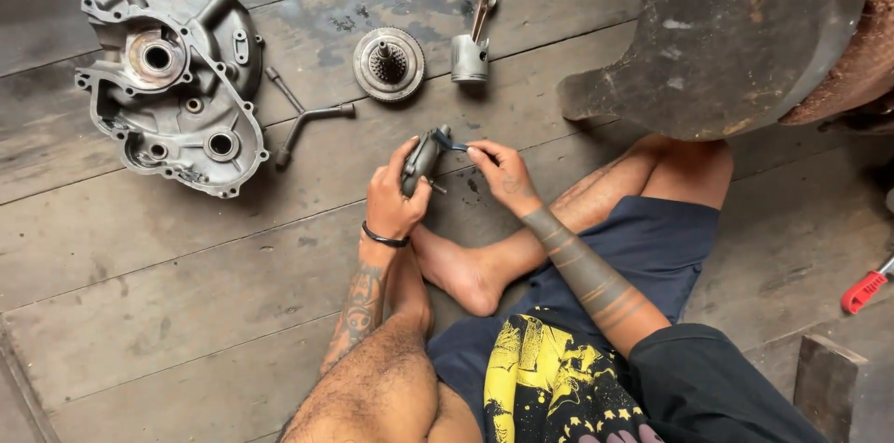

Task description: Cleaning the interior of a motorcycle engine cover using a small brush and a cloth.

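I sit on a dark wooden floor [186, 275]. My left hand [394, 199] grips a small dark grey metal engine part [422, 159] and holds it upright above the boards. My right hand [500, 173] pinches a thin tool [453, 143] whose tip meets the top of that part. Both hands are close together, just in front of my bare foot [461, 271].
A grey engine case half [168, 70] lies at the far left, a three-armed socket wrench [303, 117] beside it. Farther back are a round clutch gear [388, 63] and a piston with connecting rod [473, 42]. A dark rusty body panel [726, 33] overhangs at right. A red-handled tool [866, 289] lies at the right edge.
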